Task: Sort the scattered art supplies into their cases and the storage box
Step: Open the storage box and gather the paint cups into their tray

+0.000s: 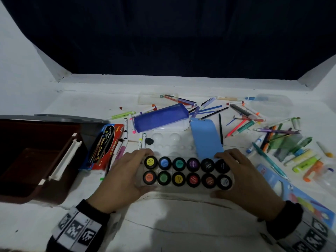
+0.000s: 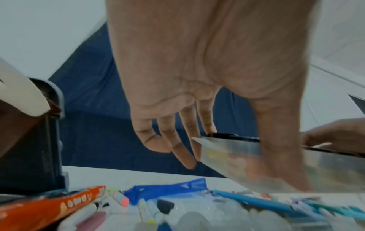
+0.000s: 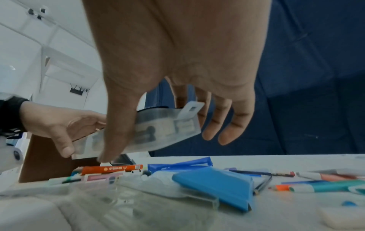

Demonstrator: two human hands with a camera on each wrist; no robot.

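Head view looking down over the table (image 1: 172, 224), 2 wrist views low, close under palms, sharing the paint case (image 1: 185, 172)

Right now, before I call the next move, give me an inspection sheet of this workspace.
Surface: white table, marked near the front edge.
Job's things: clear paint case with twelve lidded pots in two rows, lifted off the table; brown storage box open at left; blue mesh pouch, light blue case, watercolour box.
Clutter: markers, pencils and highlighters scattered across the back and right; white palette.
Grippers: left hand grips the case's left end, right hand its right end.
Cables: nothing seen.
Surroundings: dark blue backdrop, white side walls.
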